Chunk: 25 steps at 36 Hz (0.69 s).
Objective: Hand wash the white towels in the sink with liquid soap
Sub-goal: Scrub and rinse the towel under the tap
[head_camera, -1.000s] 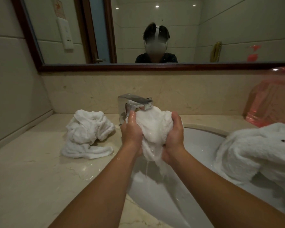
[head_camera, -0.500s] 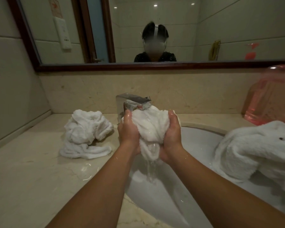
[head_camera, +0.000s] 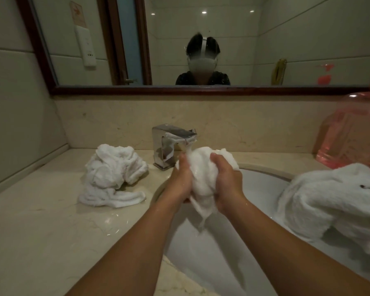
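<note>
Over the sink, both hands squeeze a bunched, sodden towel.

Dim, warm light comes from small ceiling spots reflected in the mirror, glinting on the wet counter and chrome tap, while wide-angle distortion bends the edges and the pink bottle at right blurs.

Dark wood-framed mirror on the wall; beige marble backsplash directly below it, beige marble counter below that. Pale tiled wall left of the mirror. Reflected in the mirror: two ceiling spotlights, a brown-framed door, a white wall panel.
</note>
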Available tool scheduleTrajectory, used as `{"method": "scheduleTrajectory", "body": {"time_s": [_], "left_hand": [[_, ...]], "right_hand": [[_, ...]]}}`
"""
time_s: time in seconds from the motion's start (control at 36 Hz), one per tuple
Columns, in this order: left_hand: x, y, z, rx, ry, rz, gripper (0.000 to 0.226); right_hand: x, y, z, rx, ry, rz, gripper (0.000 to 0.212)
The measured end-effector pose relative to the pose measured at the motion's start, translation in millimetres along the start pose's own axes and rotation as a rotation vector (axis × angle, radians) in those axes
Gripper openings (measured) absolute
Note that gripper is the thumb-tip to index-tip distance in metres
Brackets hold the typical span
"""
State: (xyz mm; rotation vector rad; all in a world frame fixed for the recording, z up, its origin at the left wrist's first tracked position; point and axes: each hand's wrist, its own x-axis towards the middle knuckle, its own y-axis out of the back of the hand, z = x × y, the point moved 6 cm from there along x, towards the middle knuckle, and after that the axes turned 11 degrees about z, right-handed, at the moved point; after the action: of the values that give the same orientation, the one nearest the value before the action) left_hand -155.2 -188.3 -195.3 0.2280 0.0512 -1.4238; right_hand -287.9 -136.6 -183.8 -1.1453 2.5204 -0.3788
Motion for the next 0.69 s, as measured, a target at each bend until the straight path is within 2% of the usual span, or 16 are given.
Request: {"method": "scheduleTrajectory", "body": {"time_s": [0.08,0.17,0.22,0.31,0.39,0.5,0.61,0.64,0.69], "left_hand": [[-15,-2,2,0.018,0.107,-0.021,0.102],[-26,-12,3,-0.262,0.289,-0.148,0.099],[-24,-13,6,-0.344,0.278,-0.208,0.102],[-16,-6,3,-0.432,0.253,-0.226,0.101],[-7,1,1,-0.479,0.2,-0.129,0.085],[4,10,-3,-0.497,0.116,0.118,0.069],[-7,24,10,-0.471,-0.064,0.344,0.093],[-7,26,11,-0.465,-0.092,0.366,0.094],[-6,29,14,-0.455,-0.13,0.389,0.081]], "right_hand": [[-1,3,-17,-0.033,0.161,-0.009,0.016],[-4,0,-24,-0.057,0.303,-0.077,0.024],[-5,-4,-24,-0.053,0.332,-0.146,0.037],[-7,-10,-17,-0.047,0.299,-0.229,0.075],[-11,-13,-7,-0.036,0.228,-0.221,0.088],[-7,-11,8,-0.011,0.055,-0.188,0.078],[1,2,12,-0.083,-0.116,-0.133,0.066],[4,7,11,-0.111,-0.147,-0.099,0.062],[4,14,15,-0.161,-0.252,-0.077,0.058]]}}
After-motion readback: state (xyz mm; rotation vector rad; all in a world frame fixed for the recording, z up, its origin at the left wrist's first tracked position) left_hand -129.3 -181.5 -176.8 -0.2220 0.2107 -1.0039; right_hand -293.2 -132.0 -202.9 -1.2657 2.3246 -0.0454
